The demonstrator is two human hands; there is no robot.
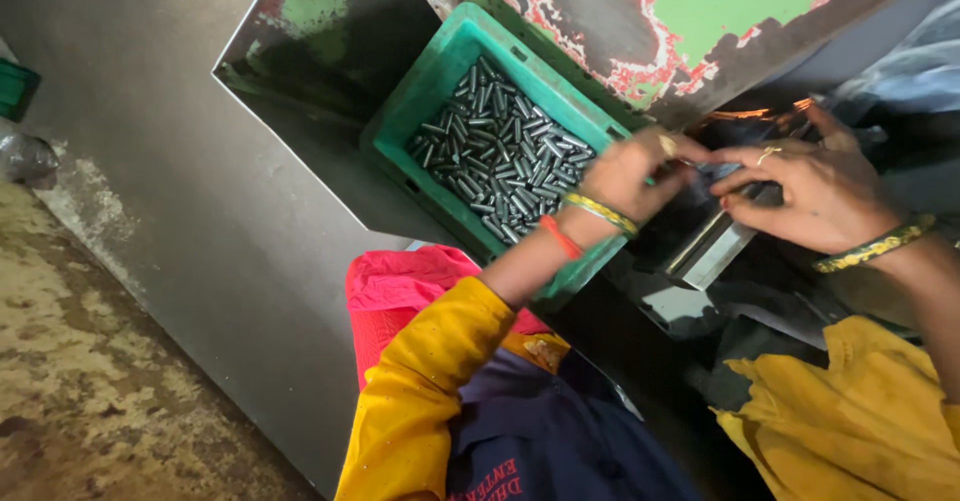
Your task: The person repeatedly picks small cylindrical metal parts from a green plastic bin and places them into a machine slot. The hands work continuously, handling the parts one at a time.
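Left hand curled, fingertips pinched on something too small to tell, just over green crate of grey metal pins; right hand beside it, fingers bent onto pale metal block, grip unclear.

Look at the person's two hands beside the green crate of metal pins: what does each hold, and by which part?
It cannot be told: left hand and right hand meet fingertips over a metal rail, hiding anything pinched.
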